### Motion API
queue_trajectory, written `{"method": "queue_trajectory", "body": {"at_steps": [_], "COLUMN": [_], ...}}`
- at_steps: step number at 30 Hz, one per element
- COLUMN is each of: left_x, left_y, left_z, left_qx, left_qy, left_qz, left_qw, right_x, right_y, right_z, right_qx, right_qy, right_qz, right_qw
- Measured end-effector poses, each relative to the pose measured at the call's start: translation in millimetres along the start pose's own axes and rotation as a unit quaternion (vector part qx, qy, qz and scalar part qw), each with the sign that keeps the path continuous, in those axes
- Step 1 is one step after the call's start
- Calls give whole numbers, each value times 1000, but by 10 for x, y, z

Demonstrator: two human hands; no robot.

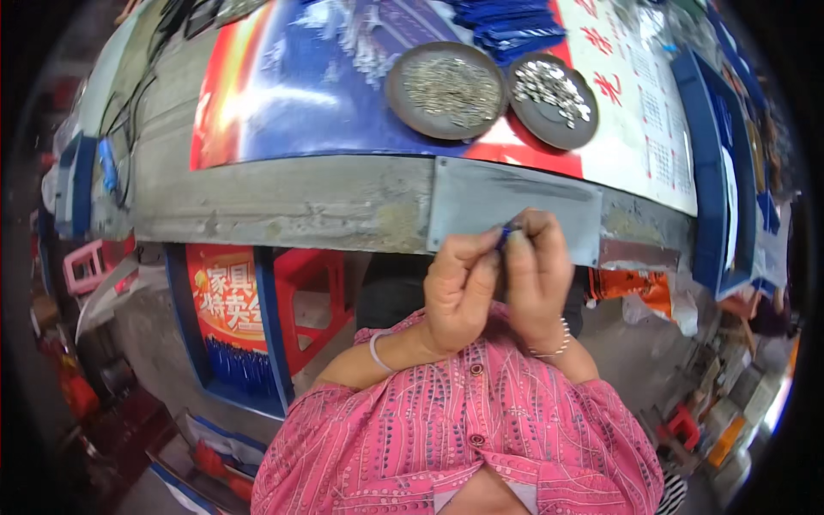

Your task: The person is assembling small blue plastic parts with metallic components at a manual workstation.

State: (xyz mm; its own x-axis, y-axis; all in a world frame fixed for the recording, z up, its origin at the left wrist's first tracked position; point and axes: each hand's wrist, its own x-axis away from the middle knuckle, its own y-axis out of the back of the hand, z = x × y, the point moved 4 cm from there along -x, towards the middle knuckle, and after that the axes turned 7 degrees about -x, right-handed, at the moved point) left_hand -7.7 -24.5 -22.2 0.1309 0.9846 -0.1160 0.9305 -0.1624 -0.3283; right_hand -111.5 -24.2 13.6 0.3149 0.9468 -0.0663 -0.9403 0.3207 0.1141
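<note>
Hands [502, 275] near two pin-filled dishes [446, 89]

A grey concrete worktop [283, 202] runs across the twelve o'clock half, covered by a glossy red-and-blue poster [292, 86] — glare at eleven. Below, a red plastic stool [313, 296] on grey floor [154, 343] — clutter at four o'clock.
</note>
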Motion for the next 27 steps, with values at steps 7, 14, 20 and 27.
{"method": "queue_trajectory", "body": {"at_steps": [7,14,20,27], "left_x": [-14,119,625,1841], "left_y": [2,423,2332,4636], "left_z": [-181,-433,-625,-1102], "left_qx": [-40,-40,-428,-770], "left_qy": [-44,-152,23,51], "left_qz": [50,-50,-206,-304], "left_qw": [997,986,880,559], "right_x": [34,-10,-83,72], "right_y": [135,-351,-456,-698], "right_z": [-49,-48,116,174], "right_qx": [171,-20,-84,60], "right_qy": [213,66,80,89], "right_qz": [3,55,204,314], "right_qw": [962,996,972,943]}}
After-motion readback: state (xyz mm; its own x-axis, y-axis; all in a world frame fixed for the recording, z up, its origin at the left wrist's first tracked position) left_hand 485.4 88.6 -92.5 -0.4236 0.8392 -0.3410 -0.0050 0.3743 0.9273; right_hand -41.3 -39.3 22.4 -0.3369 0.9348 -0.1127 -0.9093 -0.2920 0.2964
